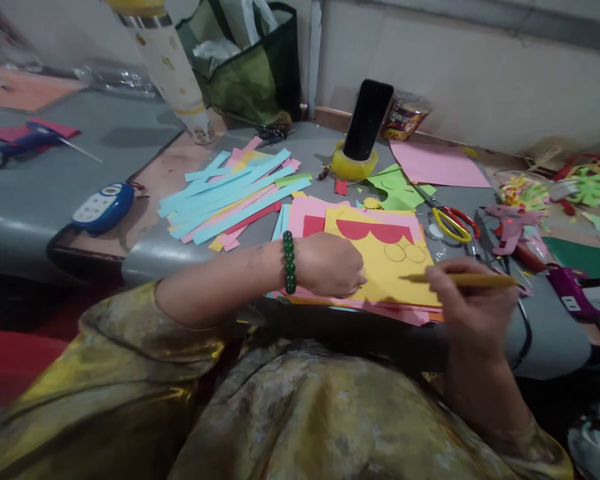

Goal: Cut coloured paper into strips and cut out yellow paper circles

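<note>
Plainly, the right hand (480,312) grips a pencil (491,281); the left hand (326,265), I can't tell.

Left hand (330,263): curled into a fist, rests on yellow sheet (385,280).
Right hand (473,307): grips pencil (485,281); tip directed left over sheet, contact not discernible.
Yellow sheet: two drawn circles (414,254) below red scalloped shape (373,231).
Paper strips (240,193): loose pile, left of sheet.
Phone (367,120): propped on tape roll (355,171).
Scissors (441,212): between sheet and pink glue gun (515,227).

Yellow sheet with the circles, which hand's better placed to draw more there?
Probably your right hand: it holds the pencil, tip pointing over the yellow sheet. Your left hand lies across the sheet's left side.
</note>
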